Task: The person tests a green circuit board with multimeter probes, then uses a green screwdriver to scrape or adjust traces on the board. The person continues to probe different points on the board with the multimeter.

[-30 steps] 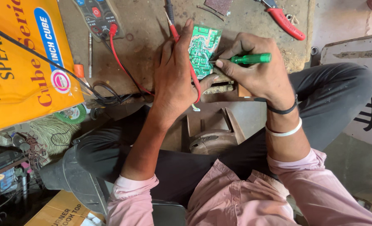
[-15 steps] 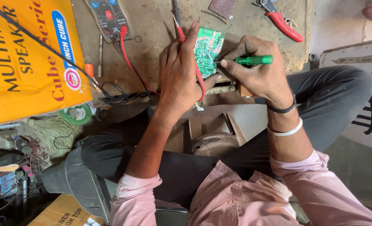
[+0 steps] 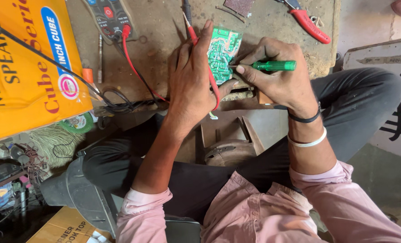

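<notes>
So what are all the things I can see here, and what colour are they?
circuit board: one, green, on the workbench under both hands
screwdriver: one, green handle, tip on the board
test probe: one, red, under the left hand
multimeter: one, dark with a red lead plugged in, top of the bench
pliers: one, red handles, top right of the bench
cardboard box: one, yellow, at left
workbench: one, brown and dusty
wristbands: two, black and white, on the right wrist
left hand: one, steadying the board
right hand: one, its fingers gripping the screwdriver
</notes>
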